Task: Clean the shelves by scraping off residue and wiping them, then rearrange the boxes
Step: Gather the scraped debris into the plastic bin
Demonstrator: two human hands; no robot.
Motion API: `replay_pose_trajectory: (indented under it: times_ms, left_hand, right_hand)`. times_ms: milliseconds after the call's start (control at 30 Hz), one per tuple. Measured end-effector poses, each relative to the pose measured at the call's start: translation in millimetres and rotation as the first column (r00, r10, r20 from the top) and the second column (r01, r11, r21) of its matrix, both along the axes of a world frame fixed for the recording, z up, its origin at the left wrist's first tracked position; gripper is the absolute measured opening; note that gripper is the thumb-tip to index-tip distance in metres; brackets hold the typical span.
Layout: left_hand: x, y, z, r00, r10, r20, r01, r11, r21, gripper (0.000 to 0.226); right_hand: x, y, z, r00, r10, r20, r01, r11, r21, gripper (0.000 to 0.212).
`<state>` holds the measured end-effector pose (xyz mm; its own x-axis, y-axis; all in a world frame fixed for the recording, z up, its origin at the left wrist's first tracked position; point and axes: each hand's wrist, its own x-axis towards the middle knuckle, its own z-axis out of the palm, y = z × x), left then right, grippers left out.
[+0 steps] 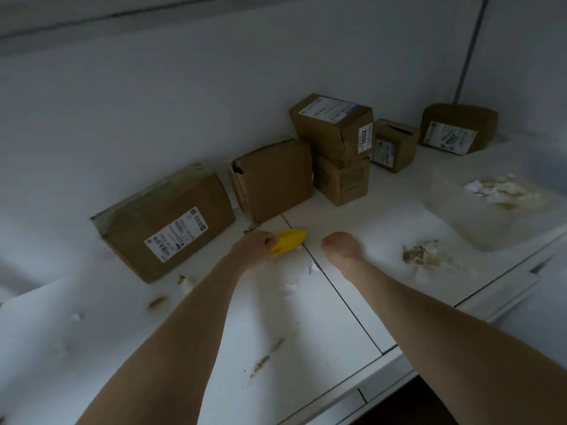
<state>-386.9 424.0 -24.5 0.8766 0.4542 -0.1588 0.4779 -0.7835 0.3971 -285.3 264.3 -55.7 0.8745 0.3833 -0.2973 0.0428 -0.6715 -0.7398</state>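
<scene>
White shelf, crossed by a thin dark seam line passing between the two hands. Yellow scraper, plain and unpatterned, enclosed by the fingers of the left hand. Brown cardboard boxes beyond the fingertips, each unprinted apart from its label: white labels with black barcode stripes and small black text; one white tag reading "1002" in black; one label with a blue band. Tan and olive-brown residue with white flecks, to the outer side of the right hand. Pale cream and white crumpled scraps further out. Light grey-white back wall.
</scene>
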Motion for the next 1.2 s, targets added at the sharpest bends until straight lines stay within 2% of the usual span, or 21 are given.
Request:
replay_pose_trajectory:
  times_ms: [67, 167, 233, 367, 500, 567, 633, 700, 767, 833, 933, 1000, 1100, 1133, 1200]
  left_hand:
    - [-1.5, 6.8, 1.4, 0.998, 0.043, 0.05, -0.05, 0.988, 0.146, 0.034]
    - [4.3, 17.2, -6.5, 0.978, 0.207, 0.003, -0.204, 0.959, 0.199, 0.035]
    - [5.3, 17.4, -13.0, 0.964, 0.247, -0.1, -0.23, 0.961, 0.151, 0.037]
    - [0.5, -8.5, -11.7, 0.984, 0.075, -0.16, -0.073, 0.997, 0.019, 0.043]
    - [-13.6, -34.1, -2.0, 0.984, -0.08, -0.156, 0.045, 0.976, -0.213, 0.034]
    - [-23.2, -33.6, 6.4, 0.997, -0.04, -0.067, 0.018, 0.955, -0.295, 0.035]
    - [-33.7, -25.1, 15.3, 0.993, 0.091, 0.069, -0.071, 0.966, -0.248, 0.036]
    - [-43.0, -11.1, 18.2, 0.969, 0.219, 0.114, -0.209, 0.973, -0.1, 0.028]
    - [-56.6, 6.3, 10.9, 0.941, 0.337, 0.026, -0.338, 0.941, 0.022, 0.032]
    - [-69.8, 10.0, 4.6, 0.909, 0.411, -0.066, -0.409, 0.912, 0.04, 0.038]
    - [-71.6, -13.7, -1.5, 0.948, 0.286, -0.138, -0.285, 0.958, 0.022, 0.048]
    - [-65.8, -29.6, -2.9, 0.964, 0.21, -0.162, -0.218, 0.975, -0.033, 0.043]
    - [-61.0, -36.8, -4.6, 0.971, 0.2, -0.129, -0.222, 0.956, -0.189, 0.033]
    - [-61.1, -34.8, -4.7, 0.973, 0.21, -0.091, -0.224, 0.956, -0.19, 0.033]
    - [-61.5, -34.8, -6.1, 0.962, 0.27, -0.046, -0.273, 0.959, -0.076, 0.036]
  right_hand:
    - [1.3, 2.2, 5.5, 0.998, -0.033, 0.055, 0.034, 0.999, -0.02, 0.033]
    - [2.0, 5.6, 9.6, 0.997, -0.016, 0.075, 0.018, 1.0, -0.024, 0.03]
    - [1.6, 5.8, 8.0, 0.997, -0.007, 0.072, 0.009, 1.0, -0.022, 0.028]
    - [-2.0, 2.1, 2.4, 0.997, -0.038, 0.062, 0.038, 0.999, -0.008, 0.028]
    - [-8.7, 4.1, 12.6, 0.997, -0.045, 0.058, 0.045, 0.999, 0.002, 0.03]
    - [-12.2, 9.0, 22.0, 0.996, -0.021, 0.084, 0.021, 1.0, 0.004, 0.03]
    - [-16.4, 12.4, 31.1, 0.993, 0.015, 0.121, -0.016, 1.0, 0.005, 0.029]
    - [-18.1, 14.3, 34.8, 0.991, 0.033, 0.131, -0.036, 0.999, 0.019, 0.029]
    - [-21.2, 12.7, 34.2, 0.99, 0.046, 0.13, -0.049, 0.999, 0.019, 0.029]
    - [-24.2, 8.8, 30.5, 0.99, 0.057, 0.131, -0.058, 0.998, 0.001, 0.03]
    - [-24.8, 4.0, 25.0, 0.989, 0.074, 0.124, -0.07, 0.997, -0.036, 0.028]
    - [-24.0, 1.8, 21.6, 0.99, 0.079, 0.12, -0.073, 0.996, -0.052, 0.03]
    - [-23.7, -1.6, 18.2, 0.989, 0.046, 0.139, -0.035, 0.996, -0.082, 0.039]
    - [-24.5, -3.8, 18.3, 0.987, 0.043, 0.155, -0.025, 0.993, -0.117, 0.042]
    - [-27.8, -8.1, 15.3, 0.987, 0.079, 0.142, -0.05, 0.979, -0.2, 0.043]
